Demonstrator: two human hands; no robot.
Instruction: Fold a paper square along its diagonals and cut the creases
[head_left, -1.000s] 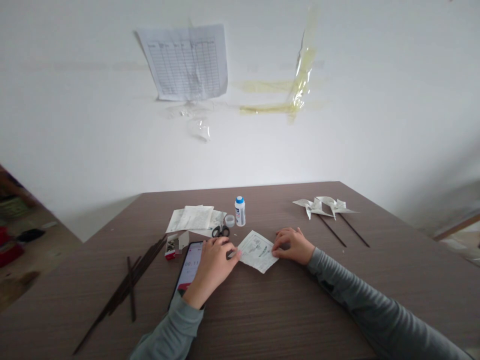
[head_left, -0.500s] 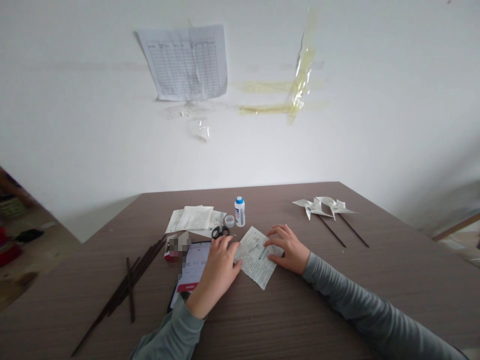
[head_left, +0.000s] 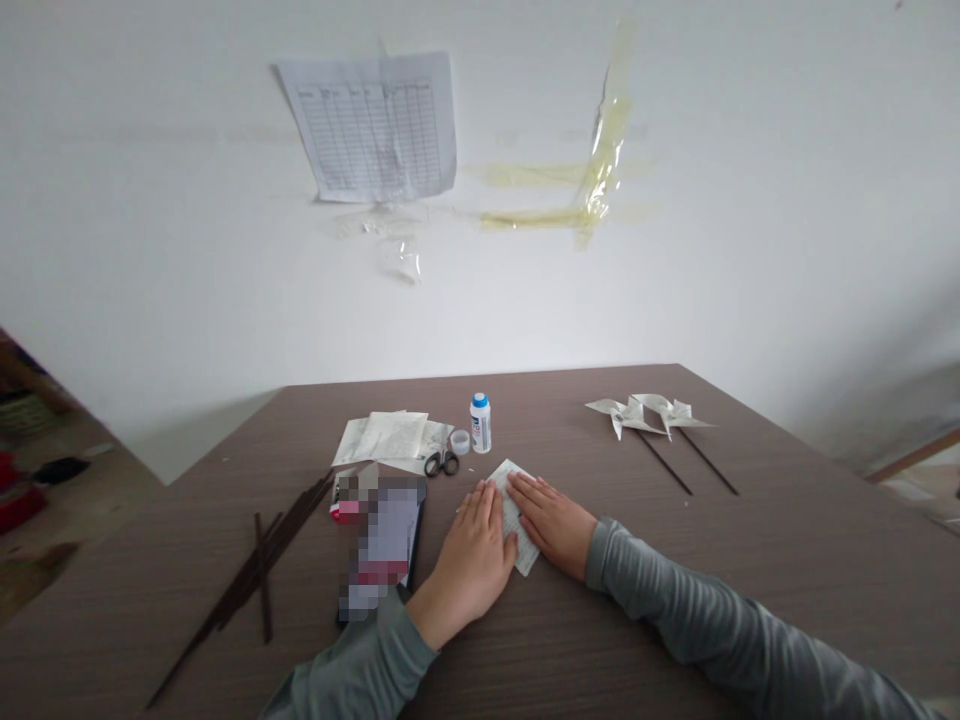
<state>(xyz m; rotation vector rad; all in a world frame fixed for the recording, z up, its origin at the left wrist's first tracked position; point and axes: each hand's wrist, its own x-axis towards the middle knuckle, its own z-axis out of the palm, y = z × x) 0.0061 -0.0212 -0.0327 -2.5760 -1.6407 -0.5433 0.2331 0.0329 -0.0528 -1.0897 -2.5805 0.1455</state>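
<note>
A printed square of paper (head_left: 512, 505) lies on the brown table (head_left: 675, 600) in front of me. My left hand (head_left: 474, 553) lies flat on its left part, fingers stretched out. My right hand (head_left: 553, 520) presses flat on its right part, fingers together and straight. Only a narrow strip of the paper shows between the two hands. Both arms wear grey sleeves.
A phone (head_left: 384, 545) lies left of my left hand, with a small red box (head_left: 345, 497) beside it. Behind are scissors (head_left: 442, 463), a glue bottle (head_left: 480, 422), a small cap (head_left: 460, 441) and loose papers (head_left: 386, 437). Dark sticks (head_left: 259, 555) lie at left. Two paper pinwheels (head_left: 649, 412) rest at right.
Both hands slid together over the paper and now lie flat on it. The paper turned and is mostly covered; the left hand moved right, off the phone.
</note>
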